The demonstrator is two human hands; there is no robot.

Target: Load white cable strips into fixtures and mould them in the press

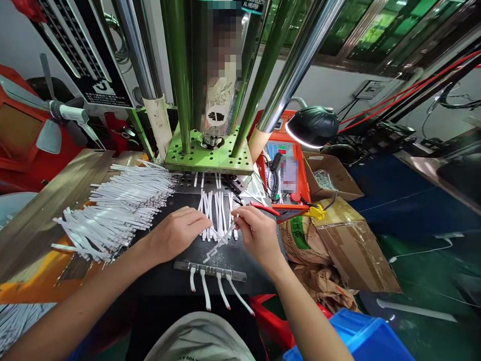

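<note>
My left hand (180, 229) is closed, fingertips pinched together above a bundle of short white cables (217, 200) on the black machine table. What it pinches is hidden behind the fingers. Opposite it, my right hand (259, 235) is closed in a pinch, with a bit of white showing at the fingertips. A pale zigzag plastic strip (215, 249) slants down-left from the right fingers, crossing another thin white piece between the hands. Nearer my body lies a metal mould bar (210, 271), several white cable ends hanging over its front side.
A green press plate (208, 153) hangs over the table's back. Piled white cables (124, 200) cover the left side. Right of the table are a red-handled tool (265, 208), a black lamp (313, 126), an orange control box (300, 175), cardboard boxes (356, 245) and a blue crate (361, 336).
</note>
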